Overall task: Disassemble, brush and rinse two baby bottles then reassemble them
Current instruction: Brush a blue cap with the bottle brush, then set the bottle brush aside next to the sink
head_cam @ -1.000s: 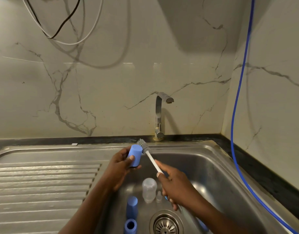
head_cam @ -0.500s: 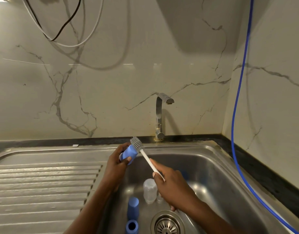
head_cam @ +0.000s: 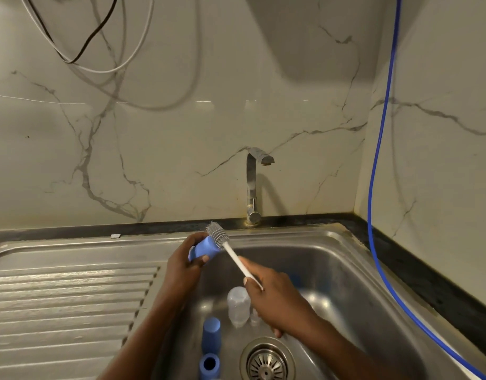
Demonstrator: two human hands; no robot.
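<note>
Items: blue plastic cap (head_cam: pixel 202 249); white-handled grey-bristled brush (head_cam: pixel 232 253); translucent clear plastic bottle (head_cam: pixel 238 305); silver steel sink (head_cam: pixel 332 270) with ribbed drainboard (head_cam: pixel 72 292); cream marble wall (head_cam: pixel 181 133), grey-veined; blue hose (head_cam: pixel 370 187); black speckled countertop edge (head_cam: pixel 422 281).

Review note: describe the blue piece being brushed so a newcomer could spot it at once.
Start at the steel sink, under the tap. Over the basin's left edge the left hand grips a blue cap, with the grey brush head at its end. Unlike the two blue pieces standing on the basin floor beside the drain, it is held in the air.
</note>
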